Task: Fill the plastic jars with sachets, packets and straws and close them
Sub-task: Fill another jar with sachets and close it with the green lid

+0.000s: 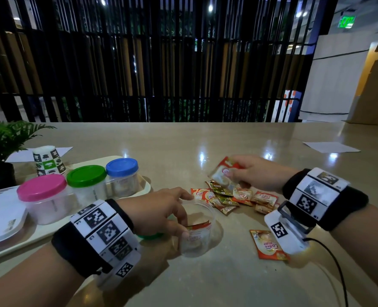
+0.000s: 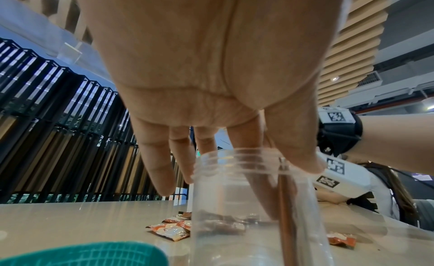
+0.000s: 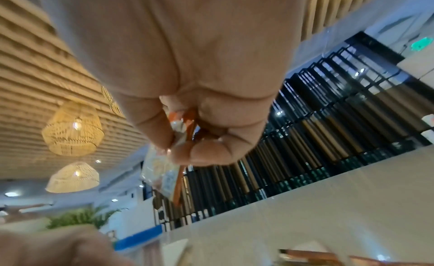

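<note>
Worktop (image 1: 205,140) carrying a tray (image 1: 137,159) with three lidded jars (image 1: 88,182). Open jar (image 1: 196,231), one sachet inside, stands near the front; left hand (image 1: 159,209) fingers curl round its rim. Loose sachets (image 1: 234,198) lie just beyond. Right hand (image 1: 256,171) pinches a sachet (image 1: 222,173) above them.
</note>
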Tool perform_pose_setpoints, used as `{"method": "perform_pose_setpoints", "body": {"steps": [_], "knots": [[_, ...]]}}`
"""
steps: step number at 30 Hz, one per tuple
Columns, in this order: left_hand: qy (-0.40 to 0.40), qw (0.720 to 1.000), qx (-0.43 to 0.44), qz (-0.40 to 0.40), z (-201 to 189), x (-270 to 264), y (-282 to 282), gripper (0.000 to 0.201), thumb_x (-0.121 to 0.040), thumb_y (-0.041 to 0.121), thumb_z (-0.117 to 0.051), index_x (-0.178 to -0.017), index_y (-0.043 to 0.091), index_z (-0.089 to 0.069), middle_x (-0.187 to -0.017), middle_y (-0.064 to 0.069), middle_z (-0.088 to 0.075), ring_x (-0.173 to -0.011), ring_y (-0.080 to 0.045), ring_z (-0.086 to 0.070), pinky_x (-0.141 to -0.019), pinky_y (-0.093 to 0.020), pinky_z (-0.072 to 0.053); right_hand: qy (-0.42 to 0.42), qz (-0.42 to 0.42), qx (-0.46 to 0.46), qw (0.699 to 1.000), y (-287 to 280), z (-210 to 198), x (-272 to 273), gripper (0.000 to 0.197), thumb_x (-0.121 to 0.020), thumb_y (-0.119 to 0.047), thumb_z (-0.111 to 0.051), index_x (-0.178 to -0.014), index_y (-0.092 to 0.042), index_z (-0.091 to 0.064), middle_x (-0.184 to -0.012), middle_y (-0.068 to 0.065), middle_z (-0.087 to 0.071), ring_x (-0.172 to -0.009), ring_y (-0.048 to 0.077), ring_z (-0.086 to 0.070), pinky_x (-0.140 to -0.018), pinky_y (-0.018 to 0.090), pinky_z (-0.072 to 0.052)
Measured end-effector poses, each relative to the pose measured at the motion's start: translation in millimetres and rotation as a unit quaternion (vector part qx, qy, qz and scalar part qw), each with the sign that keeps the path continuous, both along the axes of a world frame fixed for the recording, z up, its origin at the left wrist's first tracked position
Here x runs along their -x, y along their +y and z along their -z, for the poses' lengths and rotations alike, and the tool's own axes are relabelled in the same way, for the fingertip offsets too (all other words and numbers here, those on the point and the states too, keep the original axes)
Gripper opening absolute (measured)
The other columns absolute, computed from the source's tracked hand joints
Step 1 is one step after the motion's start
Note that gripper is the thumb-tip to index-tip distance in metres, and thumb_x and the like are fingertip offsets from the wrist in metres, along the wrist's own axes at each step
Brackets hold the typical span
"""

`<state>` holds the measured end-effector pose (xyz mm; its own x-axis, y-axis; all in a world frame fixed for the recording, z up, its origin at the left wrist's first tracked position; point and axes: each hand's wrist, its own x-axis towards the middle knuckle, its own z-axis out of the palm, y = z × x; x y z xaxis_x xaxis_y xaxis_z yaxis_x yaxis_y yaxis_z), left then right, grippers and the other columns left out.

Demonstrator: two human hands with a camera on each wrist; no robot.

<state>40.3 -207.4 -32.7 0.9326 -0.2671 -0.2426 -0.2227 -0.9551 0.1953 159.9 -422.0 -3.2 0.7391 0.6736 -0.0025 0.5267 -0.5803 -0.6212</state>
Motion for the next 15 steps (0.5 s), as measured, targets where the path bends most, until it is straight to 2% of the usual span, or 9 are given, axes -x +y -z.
{"method": "perform_pose_setpoints", "body": {"steps": [3, 5, 8, 11, 13, 15], "knots": [[-0.009, 1.000, 0.006, -0.003, 0, 0, 0, 0.030, -0.089, 0.048, -0.061, -0.110, 0.029, -0.070, -0.155, 0.015, -0.020, -0.138, -0.010, -0.026, -0.114, -0.035, -0.029, -0.020, -0.031, -0.082, 0.996, 12, -9, 18, 0.004, -0.091, -0.024, -0.061, -0.092, -0.022, -0.064, -0.087, -0.001, -0.069, -0.076, 0.015, -0.063, -0.077, 0.032, -0.054], [-0.012, 1.000, 0.008, -0.005, 1, 0, 2, 0.032, -0.088, 0.049, -0.061, -0.112, 0.028, -0.069, -0.153, 0.014, -0.023, -0.138, -0.011, -0.027, -0.113, -0.035, -0.031, -0.043, -0.043, -0.081, 0.995, 22, -6, 25, 0.007, -0.088, -0.022, -0.066, -0.091, -0.015, -0.067, -0.089, 0.005, -0.071, -0.082, 0.022, -0.067, -0.078, 0.037, -0.056], [-0.018, 1.000, 0.015, -0.006, 4, -2, 5, 0.036, -0.085, 0.051, -0.064, -0.113, 0.029, -0.069, -0.143, 0.012, -0.037, -0.129, -0.012, -0.039, -0.108, -0.035, -0.038, -0.080, -0.059, -0.026, 0.995, 33, 5, 29, 0.009, -0.091, -0.021, -0.063, -0.086, -0.016, -0.068, -0.079, 0.002, -0.069, -0.075, 0.020, -0.066, -0.073, 0.037, -0.055], [-0.022, 0.999, 0.029, -0.020, 4, -3, 6, 0.037, -0.084, 0.047, -0.068, -0.115, 0.028, -0.068, -0.137, 0.015, -0.040, -0.124, -0.008, -0.042, -0.106, -0.030, -0.038, -0.084, -0.066, 0.019, 0.994, 36, 15, 30, 0.017, -0.095, -0.021, -0.056, -0.081, -0.023, -0.065, -0.070, -0.006, -0.062, -0.062, 0.008, -0.056, -0.060, 0.027, -0.049], [-0.029, 0.999, 0.031, -0.022, 4, -4, 6, 0.039, -0.082, 0.047, -0.070, -0.116, 0.026, -0.067, -0.139, 0.016, -0.041, -0.124, -0.008, -0.043, -0.106, -0.029, -0.038, -0.075, -0.068, 0.035, 0.994, 35, 18, 30, 0.019, -0.095, -0.020, -0.055, -0.080, -0.016, -0.065, -0.069, -0.004, -0.060, -0.059, 0.009, -0.053, -0.055, 0.026, -0.046], [-0.033, 0.999, 0.032, -0.024, 4, -5, 7, 0.041, -0.080, 0.048, -0.072, -0.114, 0.024, -0.069, -0.144, 0.016, -0.040, -0.127, -0.008, -0.042, -0.108, -0.032, -0.038, -0.078, -0.068, 0.043, 0.994, 35, 20, 31, 0.018, -0.094, -0.017, -0.054, -0.082, -0.006, -0.063, -0.070, 0.002, -0.058, -0.059, 0.013, -0.052, -0.054, 0.030, -0.045]]}}
